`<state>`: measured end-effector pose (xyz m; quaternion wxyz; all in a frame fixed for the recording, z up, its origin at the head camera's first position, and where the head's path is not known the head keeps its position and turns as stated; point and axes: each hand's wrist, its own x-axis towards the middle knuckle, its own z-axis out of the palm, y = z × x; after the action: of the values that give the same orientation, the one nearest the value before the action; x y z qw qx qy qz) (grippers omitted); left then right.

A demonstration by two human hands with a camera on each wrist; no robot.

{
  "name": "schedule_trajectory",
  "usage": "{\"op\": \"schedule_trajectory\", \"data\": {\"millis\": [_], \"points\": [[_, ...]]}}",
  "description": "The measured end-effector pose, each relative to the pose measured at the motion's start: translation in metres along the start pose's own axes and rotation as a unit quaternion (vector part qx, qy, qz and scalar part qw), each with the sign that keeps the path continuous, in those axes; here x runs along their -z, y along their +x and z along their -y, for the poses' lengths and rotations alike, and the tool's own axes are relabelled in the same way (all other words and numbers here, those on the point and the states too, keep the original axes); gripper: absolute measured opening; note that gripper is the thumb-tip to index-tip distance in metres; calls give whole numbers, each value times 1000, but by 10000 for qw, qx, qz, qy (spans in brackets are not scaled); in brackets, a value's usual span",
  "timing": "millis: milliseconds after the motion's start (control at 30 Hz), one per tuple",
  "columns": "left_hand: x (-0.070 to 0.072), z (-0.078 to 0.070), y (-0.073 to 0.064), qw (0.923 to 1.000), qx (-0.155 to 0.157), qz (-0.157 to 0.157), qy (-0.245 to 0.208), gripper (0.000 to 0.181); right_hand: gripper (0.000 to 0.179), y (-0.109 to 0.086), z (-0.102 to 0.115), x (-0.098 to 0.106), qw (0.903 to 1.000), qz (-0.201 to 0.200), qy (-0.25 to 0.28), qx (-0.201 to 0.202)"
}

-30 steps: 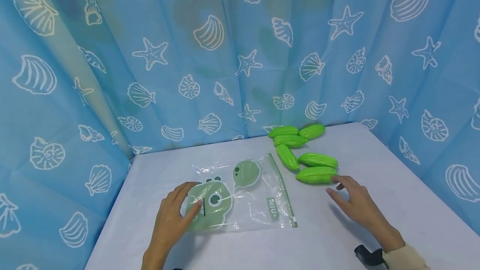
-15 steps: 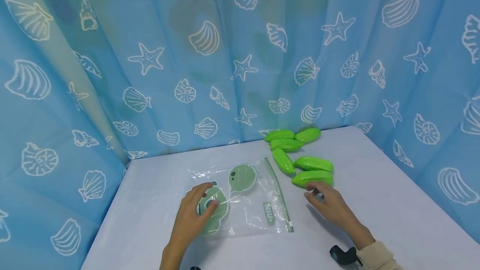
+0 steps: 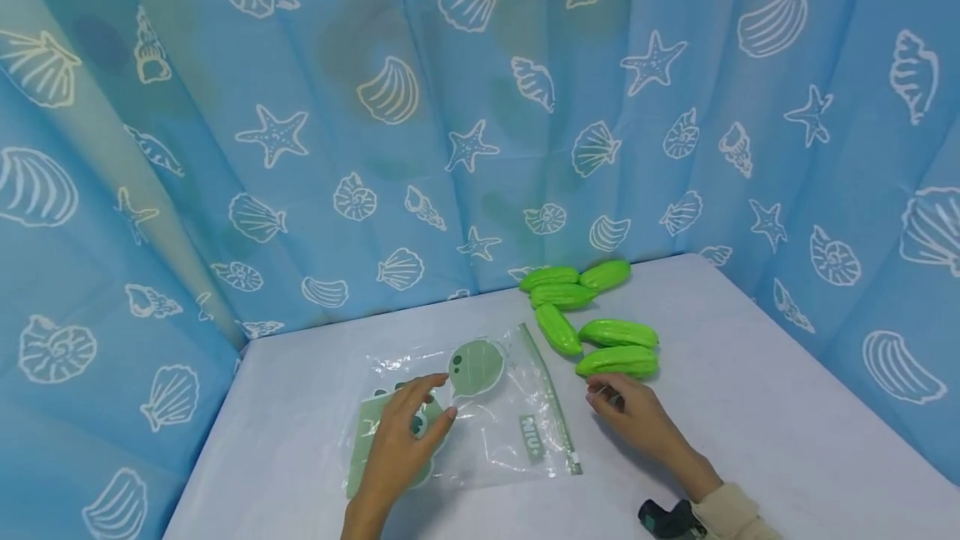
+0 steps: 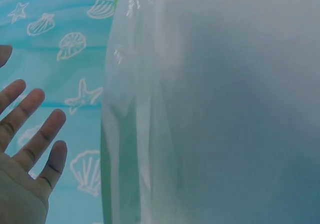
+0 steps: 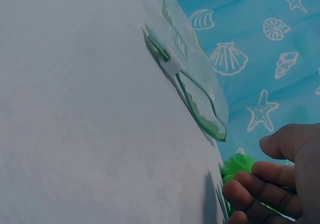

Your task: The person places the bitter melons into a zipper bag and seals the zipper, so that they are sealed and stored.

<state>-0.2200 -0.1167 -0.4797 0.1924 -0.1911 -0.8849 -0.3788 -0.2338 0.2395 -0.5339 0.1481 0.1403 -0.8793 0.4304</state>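
A clear zip bag (image 3: 487, 432) with a green dinosaur print lies flat on the table, its green zip edge facing right. My left hand (image 3: 401, 448) hovers over the printed left half, fingers spread and holding nothing. In the left wrist view, the fingers of this left hand (image 4: 30, 144) stand apart beside the bag (image 4: 127, 149). My right hand (image 3: 637, 419), fingers loosely bent, is right at the front edge of the nearest green ribbed gourd (image 3: 630, 359). The right wrist view shows a white slider (image 5: 172, 65) on the zip, with the green edges parted beyond it.
Several more bright green gourds (image 3: 562, 297) lie behind the nearest one, up to the table's back edge. A blue curtain (image 3: 360, 148) with white shells surrounds the white table (image 3: 300, 407). A black wrist device (image 3: 670, 518) sits by the right sleeve.
My right hand has shifted left along the nearest gourd, its fingers bending a little more. My left hand has moved right over the bag. The head view has shifted slightly.
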Motion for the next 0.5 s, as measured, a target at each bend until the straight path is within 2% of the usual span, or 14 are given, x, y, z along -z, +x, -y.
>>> {"op": "schedule_trajectory", "data": {"millis": [67, 233, 400, 500], "points": [[-3, 0, -1, 10000, -15, 44, -6, 42, 23, 1, 0, -4, 9999, -16, 108, -8], [-11, 1, 1, 9995, -302, 1, 39, 45, 22, 6, 1, -14, 9996, 55, 291, 8], [-20, -5, 10, 9991, -405, 67, 82, 44, 20, 13, 3, -20, 9994, 48, 328, 137], [-24, -10, 14, 9986, -509, 104, -60, 43, 20, 18, 2, -24, 9992, 80, 370, 102]]}}
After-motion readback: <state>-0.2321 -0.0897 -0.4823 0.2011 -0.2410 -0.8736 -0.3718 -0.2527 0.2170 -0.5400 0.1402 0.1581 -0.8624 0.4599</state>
